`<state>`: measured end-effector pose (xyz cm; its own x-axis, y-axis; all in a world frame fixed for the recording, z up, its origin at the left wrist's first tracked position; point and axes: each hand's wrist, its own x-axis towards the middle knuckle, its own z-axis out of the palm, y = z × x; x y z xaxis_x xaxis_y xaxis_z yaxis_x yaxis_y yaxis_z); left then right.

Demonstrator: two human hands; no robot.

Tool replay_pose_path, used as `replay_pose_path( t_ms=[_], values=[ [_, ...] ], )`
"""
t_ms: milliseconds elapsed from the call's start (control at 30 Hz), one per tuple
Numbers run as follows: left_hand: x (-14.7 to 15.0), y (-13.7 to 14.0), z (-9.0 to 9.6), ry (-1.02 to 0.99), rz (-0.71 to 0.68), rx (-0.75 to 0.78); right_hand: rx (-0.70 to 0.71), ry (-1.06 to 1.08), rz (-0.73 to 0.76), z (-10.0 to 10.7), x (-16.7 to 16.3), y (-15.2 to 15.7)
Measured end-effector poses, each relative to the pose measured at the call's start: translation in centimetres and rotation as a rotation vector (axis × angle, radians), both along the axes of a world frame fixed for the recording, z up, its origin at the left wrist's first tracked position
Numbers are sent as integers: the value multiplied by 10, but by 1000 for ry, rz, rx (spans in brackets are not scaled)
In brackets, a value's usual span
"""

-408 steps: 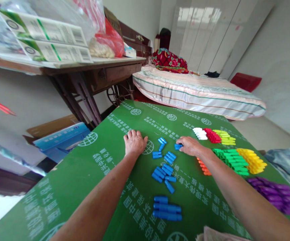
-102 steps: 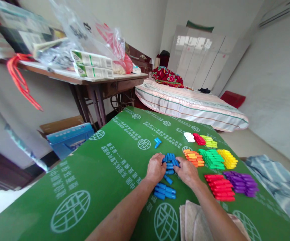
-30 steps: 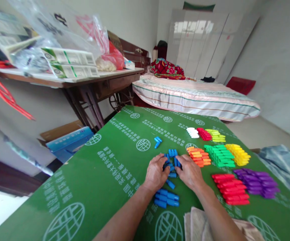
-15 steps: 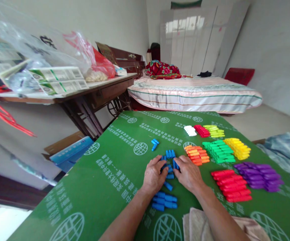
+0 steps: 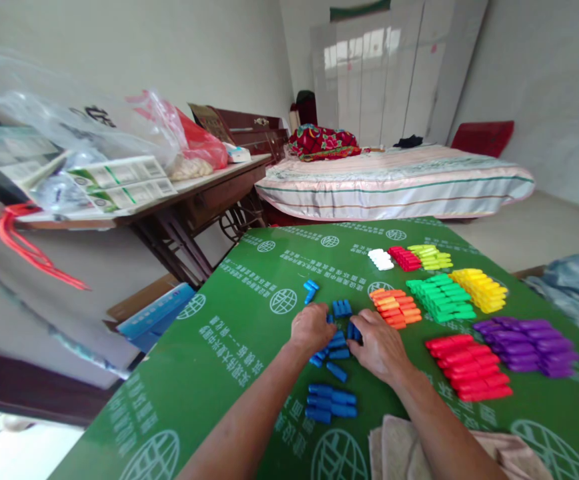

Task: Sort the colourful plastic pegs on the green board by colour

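Note:
Short blue plastic pegs (image 5: pixel 337 340), each with a narrower end, lie loosely between my two hands on the green board. My left hand (image 5: pixel 312 328) is curled at the left of this heap, its fingers closed on a blue peg (image 5: pixel 329 319) that they mostly cover. On the right, my right hand (image 5: pixel 378 343) pinches a couple of blue pegs (image 5: pixel 353 331) between thumb and fingers. Three blue pegs (image 5: pixel 341 308) stand side by side just beyond the hands. A neat stack of blue pegs (image 5: pixel 332 402) lies nearer me, and a few blue pegs (image 5: pixel 311 289) lie apart at the far left.
Sorted piles sit to the right: orange (image 5: pixel 395 307), green (image 5: pixel 440 297), yellow (image 5: pixel 479 289), purple (image 5: pixel 527 345), red (image 5: pixel 468 367) and white (image 5: pixel 380 259). A beige cloth (image 5: pixel 399 450) lies at the near edge. A cluttered desk (image 5: pixel 209 183) stands left, a bed (image 5: pixel 394 187) beyond.
My left hand has shifted slightly up and turned, uncovering more blue pegs below it. My right hand stays at the same pegs. The camera view has tilted a little.

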<state>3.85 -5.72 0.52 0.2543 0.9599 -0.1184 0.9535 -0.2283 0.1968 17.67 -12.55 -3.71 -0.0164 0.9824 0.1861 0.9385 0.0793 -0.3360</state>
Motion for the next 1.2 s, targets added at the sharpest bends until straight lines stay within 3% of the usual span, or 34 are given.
replay_pose_path(
  t_ms=[200, 533, 1200],
  values=[
    [4, 26, 6, 23, 56, 10, 28, -5, -1, -1, 0, 1],
    [56, 78, -1, -24, 90, -23, 17, -2, -14, -1, -1, 0],
    [46, 74, -6, 35, -39, -55, 40, 11, -6, -3, -1, 1]
  ],
)
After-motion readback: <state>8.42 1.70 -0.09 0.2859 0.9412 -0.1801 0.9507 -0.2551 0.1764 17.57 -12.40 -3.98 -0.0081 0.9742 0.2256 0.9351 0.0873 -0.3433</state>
